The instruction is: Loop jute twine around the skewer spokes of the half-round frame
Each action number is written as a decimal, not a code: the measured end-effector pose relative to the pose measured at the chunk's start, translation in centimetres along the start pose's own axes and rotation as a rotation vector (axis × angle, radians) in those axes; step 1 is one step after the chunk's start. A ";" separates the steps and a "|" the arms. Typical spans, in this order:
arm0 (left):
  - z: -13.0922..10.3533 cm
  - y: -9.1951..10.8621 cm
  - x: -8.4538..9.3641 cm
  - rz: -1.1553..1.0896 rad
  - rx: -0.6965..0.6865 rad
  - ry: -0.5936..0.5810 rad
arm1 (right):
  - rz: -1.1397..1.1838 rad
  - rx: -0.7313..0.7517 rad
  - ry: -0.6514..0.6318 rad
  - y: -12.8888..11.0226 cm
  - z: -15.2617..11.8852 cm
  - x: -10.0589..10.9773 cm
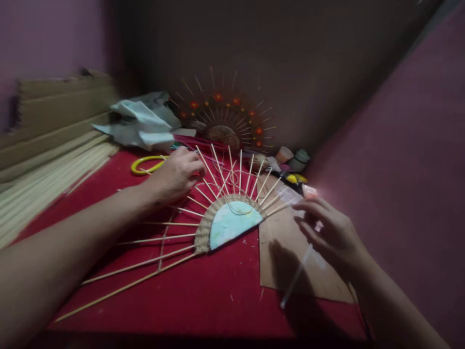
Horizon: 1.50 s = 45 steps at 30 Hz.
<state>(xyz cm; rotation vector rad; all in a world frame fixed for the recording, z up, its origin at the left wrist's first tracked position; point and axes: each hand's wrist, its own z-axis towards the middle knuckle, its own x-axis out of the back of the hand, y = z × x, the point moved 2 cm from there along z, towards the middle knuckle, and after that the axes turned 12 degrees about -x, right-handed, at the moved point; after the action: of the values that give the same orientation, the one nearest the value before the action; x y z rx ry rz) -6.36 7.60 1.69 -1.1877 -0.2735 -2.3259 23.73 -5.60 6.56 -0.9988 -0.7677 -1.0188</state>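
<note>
A half-round pale blue card (232,222) lies on the red cloth (203,291), edged with woven brown cord (203,228), and several thin wooden sticks (160,238) fan out from it. My left hand (178,175) rests on the sticks at the fan's upper left, fingers curled around them. My right hand (327,232) hovers at the right of the fan, fingers pinched on a thin pale stick (296,278) that slants down to the left over a brown cardboard sheet (290,257).
A finished fan with red flowers (227,118) leans on the back wall. Yellow-handled scissors (147,165), crumpled pale cloth (140,123), small jars (292,157) and a stack of long sticks (47,169) at left surround the work. Pink walls close in left and right.
</note>
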 end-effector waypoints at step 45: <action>-1.2 0.2 -2.8 -0.104 0.097 -0.173 | -0.252 0.037 -0.350 -9.4 13.1 -13.5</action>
<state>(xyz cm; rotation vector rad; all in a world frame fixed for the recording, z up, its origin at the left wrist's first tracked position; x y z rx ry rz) -5.73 7.97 -1.26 -1.3568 -0.5151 -2.2708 9.36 9.15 2.36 -1.0812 -1.2205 -1.0519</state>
